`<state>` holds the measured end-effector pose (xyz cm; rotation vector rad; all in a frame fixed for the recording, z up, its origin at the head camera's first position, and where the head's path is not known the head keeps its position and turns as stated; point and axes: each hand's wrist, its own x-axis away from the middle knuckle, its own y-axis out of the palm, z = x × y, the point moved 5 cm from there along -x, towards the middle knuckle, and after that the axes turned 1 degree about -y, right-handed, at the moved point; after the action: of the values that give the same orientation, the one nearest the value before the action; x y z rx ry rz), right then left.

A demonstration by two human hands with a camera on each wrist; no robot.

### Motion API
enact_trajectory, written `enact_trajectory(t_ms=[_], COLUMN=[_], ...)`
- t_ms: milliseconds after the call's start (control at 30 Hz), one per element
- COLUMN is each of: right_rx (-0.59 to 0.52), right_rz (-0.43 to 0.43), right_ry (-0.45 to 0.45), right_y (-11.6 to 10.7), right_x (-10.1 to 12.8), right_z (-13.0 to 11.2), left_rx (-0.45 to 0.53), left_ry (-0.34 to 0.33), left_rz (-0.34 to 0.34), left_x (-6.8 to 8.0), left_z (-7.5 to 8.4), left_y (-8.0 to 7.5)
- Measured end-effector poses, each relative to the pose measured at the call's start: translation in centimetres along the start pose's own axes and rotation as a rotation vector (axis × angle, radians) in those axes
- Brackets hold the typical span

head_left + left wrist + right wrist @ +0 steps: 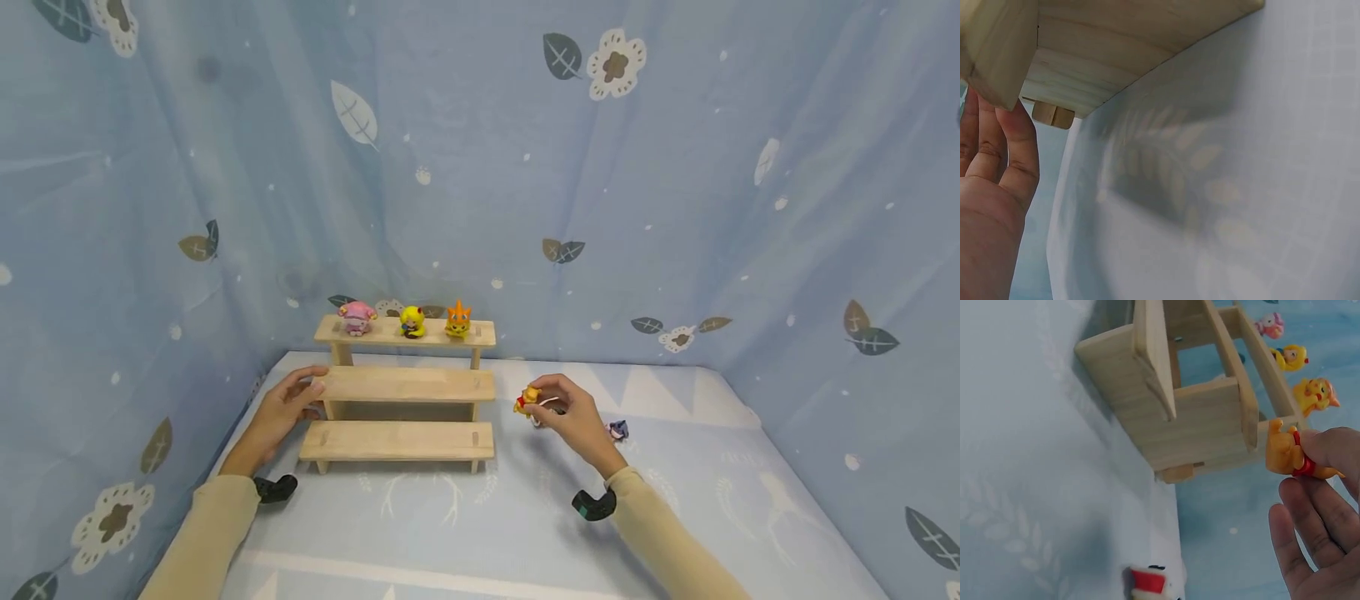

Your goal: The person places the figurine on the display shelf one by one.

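Only right wrist view clearly shows the red-and-white figure (1149,582); only head view has the blue-grey figure (618,430), right side. Right hand (576,419): grip pinching red-shirted bear (527,401) above the surface (697,492), right of stand (397,440); long axis roughly upright, feet left. Left hand (281,410) holds middle tier's (412,385) left end. Top tier (386,332): three figures (412,323).
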<state>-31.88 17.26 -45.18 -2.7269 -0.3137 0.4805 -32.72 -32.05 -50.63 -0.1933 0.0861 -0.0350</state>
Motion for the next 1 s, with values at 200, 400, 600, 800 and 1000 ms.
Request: enact_trajectory(t_ms=[200,400,600,800,1000], right_rx=[0.005,0.013,-0.003,0.002,0.017], right_rz=[-0.010,-0.016,-0.041,-0.040,-0.039], right_ry=[-0.065,-0.143,-0.189,-0.259,-0.284], right_y=[1.0,1.9,3.3,4.6,6.0], right_x=[-0.9,-2.1,-3.6,-4.8,-5.5], right_z=[-0.8,-1.9,-3.3,-4.6,-6.8], left_rx=[-0.006,-0.001,0.016,0.020,0.018], left_ry=[-0.025,-0.019,-0.015,-0.003,-0.009], left_rz=[0.013,0.020,0.025,0.023,0.014], left_x=[0.4,0.2,0.3,0.0,-0.2], left_z=[-1.0,-0.7,-0.4,-0.3,-0.4], left_y=[0.0,0.2,0.0,-0.1,-0.1])
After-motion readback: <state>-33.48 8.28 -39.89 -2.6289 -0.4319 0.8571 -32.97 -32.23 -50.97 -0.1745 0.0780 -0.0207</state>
